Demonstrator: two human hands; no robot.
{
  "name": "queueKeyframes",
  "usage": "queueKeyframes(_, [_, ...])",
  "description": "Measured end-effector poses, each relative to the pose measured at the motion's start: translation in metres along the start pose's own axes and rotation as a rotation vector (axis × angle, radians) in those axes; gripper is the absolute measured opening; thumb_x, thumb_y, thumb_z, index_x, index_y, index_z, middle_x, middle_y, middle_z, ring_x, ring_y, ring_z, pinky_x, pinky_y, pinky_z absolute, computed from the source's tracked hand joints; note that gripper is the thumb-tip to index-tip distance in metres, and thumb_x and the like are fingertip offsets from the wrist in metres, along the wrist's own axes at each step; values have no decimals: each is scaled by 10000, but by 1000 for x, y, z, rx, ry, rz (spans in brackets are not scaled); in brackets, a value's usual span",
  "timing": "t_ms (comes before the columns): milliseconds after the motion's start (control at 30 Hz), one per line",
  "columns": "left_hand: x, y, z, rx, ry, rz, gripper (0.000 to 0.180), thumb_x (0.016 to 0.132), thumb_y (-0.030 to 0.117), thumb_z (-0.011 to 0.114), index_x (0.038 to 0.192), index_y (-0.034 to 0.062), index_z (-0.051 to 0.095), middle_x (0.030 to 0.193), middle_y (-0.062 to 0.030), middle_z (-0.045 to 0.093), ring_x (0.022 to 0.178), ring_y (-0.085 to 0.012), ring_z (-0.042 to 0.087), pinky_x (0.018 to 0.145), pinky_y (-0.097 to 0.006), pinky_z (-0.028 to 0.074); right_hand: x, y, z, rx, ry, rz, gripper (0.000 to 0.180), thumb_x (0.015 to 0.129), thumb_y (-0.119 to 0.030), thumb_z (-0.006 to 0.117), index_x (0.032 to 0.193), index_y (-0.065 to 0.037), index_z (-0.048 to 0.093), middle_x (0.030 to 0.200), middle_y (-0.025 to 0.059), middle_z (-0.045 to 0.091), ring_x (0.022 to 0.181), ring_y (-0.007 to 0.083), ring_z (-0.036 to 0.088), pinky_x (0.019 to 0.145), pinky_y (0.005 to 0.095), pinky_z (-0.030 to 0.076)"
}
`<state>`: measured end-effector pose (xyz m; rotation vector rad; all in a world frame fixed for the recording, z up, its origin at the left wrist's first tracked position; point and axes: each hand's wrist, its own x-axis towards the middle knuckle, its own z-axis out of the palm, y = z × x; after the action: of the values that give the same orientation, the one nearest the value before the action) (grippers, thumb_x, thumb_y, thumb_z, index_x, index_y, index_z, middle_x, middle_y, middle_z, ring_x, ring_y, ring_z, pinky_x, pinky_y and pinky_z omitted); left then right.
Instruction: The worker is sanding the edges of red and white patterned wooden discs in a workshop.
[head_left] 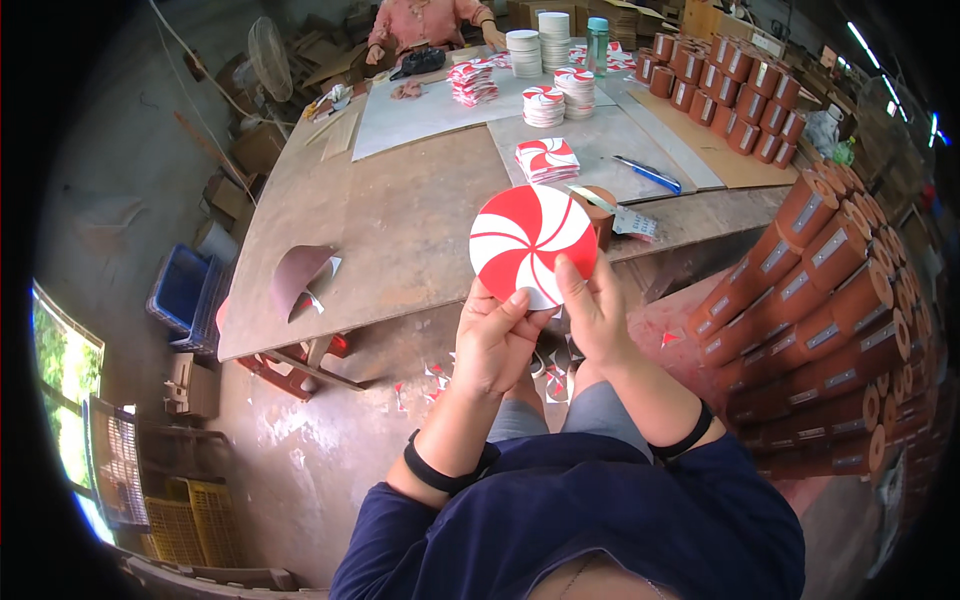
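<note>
A round disc with a red and white swirl is held up in front of me, over the table's near edge. My left hand pinches its lower edge, thumb on the face. My right hand grips the lower right edge, its thumb also on the face. Just beyond the disc lies a stack of square swirl-printed sheets. Partly hidden behind the disc stands a brown cylinder, with a small printed packet beside it. A blue utility knife rests further right.
Swirl disc stacks, white disc stacks and a bottle stand farther back on the table. Brown cylinders crowd the far right and rise in a pile at my right. Across sits a person. Scraps litter the floor.
</note>
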<state>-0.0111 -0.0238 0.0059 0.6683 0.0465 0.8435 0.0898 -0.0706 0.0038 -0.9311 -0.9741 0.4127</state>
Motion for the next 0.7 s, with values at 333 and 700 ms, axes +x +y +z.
queueKeyframes(333, [2, 8, -10, 149, 101, -15, 238, 897, 143, 379, 1054, -19, 453, 919, -150, 591, 772, -243, 617, 684, -346, 524, 16, -9, -19, 40, 36, 107, 334, 915, -280, 364, 977, 13, 513, 891, 23, 544, 790, 44, 459, 714, 191, 377])
queueKeyframes(700, [17, 32, -27, 271, 272, -50, 296, 879, 230, 392, 1070, 7, 429, 960, -110, 559, 767, -227, 597, 636, -316, 499, 17, -10, -25, 303, 43, 301, 372, 901, -293, 400, 1056, 28, 505, 1009, 42, 542, 904, 63, 475, 801, 222, 370])
